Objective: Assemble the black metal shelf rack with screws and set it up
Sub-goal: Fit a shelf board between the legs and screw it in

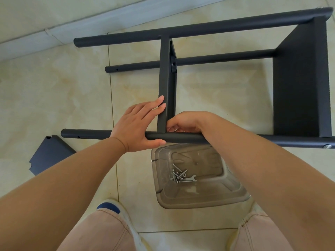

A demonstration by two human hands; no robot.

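The half-built black metal shelf rack (199, 57) lies on its side on the beige tiled floor (54, 91). The left hand (137, 124) presses straight fingers against the middle shelf panel (164, 84), thumb under the near round post (181, 138). The right hand (184, 122) curls at the joint; what it grips I cannot tell. Just nearer sits a clear plastic tub (199, 196) of screws (178, 175).

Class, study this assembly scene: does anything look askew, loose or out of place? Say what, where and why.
Yes. The middle shelf panel stands edge-up between the tubes and leans slightly, steadied by the left hand; the shelf at the far right sits squarely joined. Another panel lies loose on the floor at left, unattached.
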